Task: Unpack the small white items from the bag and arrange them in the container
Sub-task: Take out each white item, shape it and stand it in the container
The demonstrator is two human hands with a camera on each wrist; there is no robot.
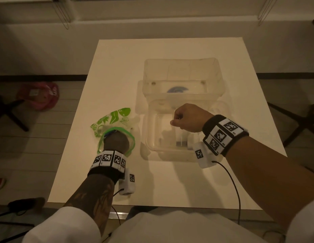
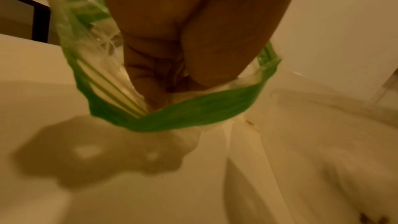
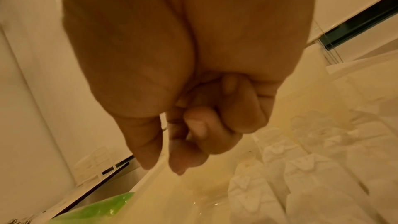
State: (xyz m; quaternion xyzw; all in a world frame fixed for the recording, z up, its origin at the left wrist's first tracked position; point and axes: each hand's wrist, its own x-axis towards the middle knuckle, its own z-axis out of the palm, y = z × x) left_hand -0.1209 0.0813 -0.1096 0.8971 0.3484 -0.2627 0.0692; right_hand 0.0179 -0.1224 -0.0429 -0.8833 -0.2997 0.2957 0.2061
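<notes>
We worked at a white table (image 1: 170, 181). The clear container (image 1: 147, 137) sat centre-right, lid hinged open on its far side. The green-printed bag (image 1: 115, 118) lay just left of it, long axis running near to far. Our left hand (image 1: 115, 142) was pushed through the bag's mouth, fingers hidden, so grip unclear. Our right hand (image 1: 187, 118) hovered over the container, fingers (image 3: 185, 157) curled, nothing visible in them. Small white items weren't clearly visible, presumably inside the bag, nearest our left hand.
</notes>
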